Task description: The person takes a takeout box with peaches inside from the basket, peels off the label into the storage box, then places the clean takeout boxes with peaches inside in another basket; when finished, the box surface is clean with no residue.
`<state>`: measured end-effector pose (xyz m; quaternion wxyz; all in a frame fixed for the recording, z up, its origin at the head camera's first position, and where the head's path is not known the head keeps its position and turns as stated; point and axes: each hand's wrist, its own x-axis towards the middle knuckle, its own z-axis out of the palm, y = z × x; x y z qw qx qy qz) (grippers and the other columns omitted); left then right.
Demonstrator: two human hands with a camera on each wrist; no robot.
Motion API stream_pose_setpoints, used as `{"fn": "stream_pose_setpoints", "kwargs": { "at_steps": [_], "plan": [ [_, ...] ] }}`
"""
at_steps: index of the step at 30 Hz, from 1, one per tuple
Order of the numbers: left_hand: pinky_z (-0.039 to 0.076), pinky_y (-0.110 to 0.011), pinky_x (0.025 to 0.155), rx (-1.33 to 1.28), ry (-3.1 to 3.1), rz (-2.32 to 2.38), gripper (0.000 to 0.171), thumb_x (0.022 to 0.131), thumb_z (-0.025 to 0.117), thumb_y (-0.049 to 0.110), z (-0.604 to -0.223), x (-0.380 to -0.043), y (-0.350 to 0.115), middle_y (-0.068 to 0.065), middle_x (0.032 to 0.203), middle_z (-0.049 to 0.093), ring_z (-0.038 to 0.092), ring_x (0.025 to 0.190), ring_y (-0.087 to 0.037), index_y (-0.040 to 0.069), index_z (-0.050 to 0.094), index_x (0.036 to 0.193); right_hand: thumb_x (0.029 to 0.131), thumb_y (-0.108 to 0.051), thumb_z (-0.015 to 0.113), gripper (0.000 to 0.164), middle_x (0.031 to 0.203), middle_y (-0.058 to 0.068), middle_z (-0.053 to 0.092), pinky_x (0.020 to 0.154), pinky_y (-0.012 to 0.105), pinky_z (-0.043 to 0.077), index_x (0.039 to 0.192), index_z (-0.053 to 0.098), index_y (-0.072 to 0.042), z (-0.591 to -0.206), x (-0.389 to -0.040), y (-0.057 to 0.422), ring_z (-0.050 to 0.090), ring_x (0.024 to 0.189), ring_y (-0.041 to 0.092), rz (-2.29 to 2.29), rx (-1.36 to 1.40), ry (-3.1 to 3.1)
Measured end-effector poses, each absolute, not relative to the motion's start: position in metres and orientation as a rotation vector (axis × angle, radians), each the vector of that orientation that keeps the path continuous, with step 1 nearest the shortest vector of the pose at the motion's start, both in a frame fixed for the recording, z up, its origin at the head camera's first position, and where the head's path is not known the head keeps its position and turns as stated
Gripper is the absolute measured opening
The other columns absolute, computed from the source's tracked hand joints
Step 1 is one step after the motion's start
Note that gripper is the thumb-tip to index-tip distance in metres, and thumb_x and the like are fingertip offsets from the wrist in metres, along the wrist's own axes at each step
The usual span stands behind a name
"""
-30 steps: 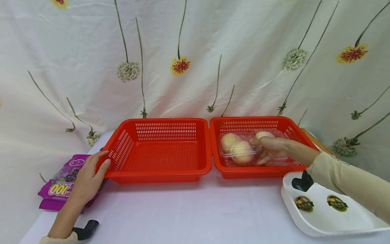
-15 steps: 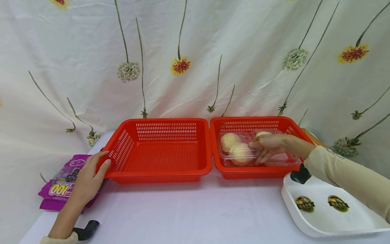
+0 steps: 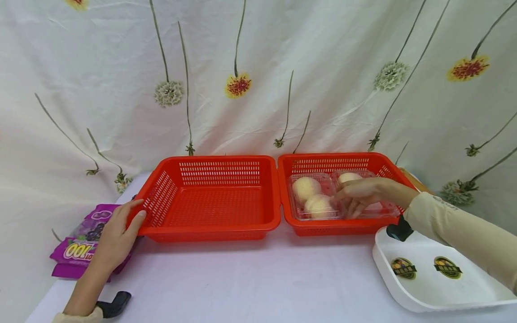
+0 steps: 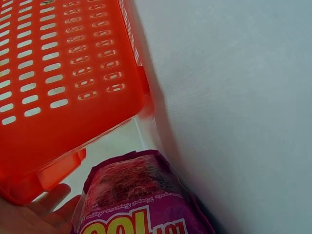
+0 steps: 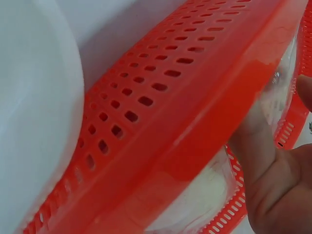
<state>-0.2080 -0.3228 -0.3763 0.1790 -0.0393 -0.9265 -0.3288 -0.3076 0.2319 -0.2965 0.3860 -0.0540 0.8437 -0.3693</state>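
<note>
My left hand (image 3: 117, 233) grips the near-left corner of the left red basket (image 3: 218, 229), thumb over the rim; fingers show below the rim in the left wrist view. My right hand (image 3: 363, 190) reaches into the right red basket (image 3: 335, 229), its fingers loosely bent at the right edge of a clear plastic box (image 3: 294, 197). Two pale yellow round fruits (image 3: 306, 189) lie in that box, which sits low in the basket. A second clear box (image 3: 381, 213) with a similar fruit (image 3: 349, 177) lies to the right, partly hidden behind my hand.
Purple snack bags (image 3: 74, 251) lie against the left basket's outer side. A white tray (image 3: 424, 307) with two round stickers stands at the front right, under my right forearm. A flowered curtain (image 3: 323, 89) hangs behind the baskets.
The left box of fruit has come down flatter into the right basket. My right hand has shifted slightly right, toward the second box. My left hand stays on the rim.
</note>
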Motion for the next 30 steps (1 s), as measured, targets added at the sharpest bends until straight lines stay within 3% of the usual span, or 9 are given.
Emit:
{"fn": "stream_pose_setpoints", "kwargs": {
  "at_steps": [4,20,30],
  "plan": [
    [0.038,-0.074,0.083,-0.112,-2.621,-0.938,0.055,0.102,0.043,0.031,-0.377,-0.209,-0.323,-0.033,0.144,0.031,0.034,0.124,-0.054,0.001,0.033,0.146,0.094,-0.033,0.056,0.041,0.090,0.015,0.071,0.076,0.038,0.057,0.114,0.057,0.002,-0.295,-0.307,0.230,0.071,0.080,0.029,-0.864,-0.140,2.199],
    [0.035,-0.074,0.087,-0.127,-2.594,-0.940,0.053,0.102,0.043,0.031,-0.376,-0.208,-0.324,-0.031,0.142,0.034,0.034,0.125,-0.052,0.001,0.035,0.145,0.097,-0.037,0.047,0.049,0.092,0.018,0.072,0.066,0.032,0.058,0.104,0.061,0.009,-0.285,-0.305,0.230,0.072,0.079,0.027,-0.774,-0.209,2.233],
    [0.036,-0.074,0.087,-0.121,-2.606,-0.943,0.054,0.102,0.043,0.031,-0.374,-0.207,-0.322,-0.032,0.142,0.034,0.035,0.124,-0.052,0.000,0.035,0.145,0.097,-0.035,0.051,0.046,0.097,0.014,0.072,0.072,0.036,0.058,0.115,0.059,0.006,-0.286,-0.295,0.231,0.071,0.082,0.025,-0.774,-0.219,2.310]
  ]
}}
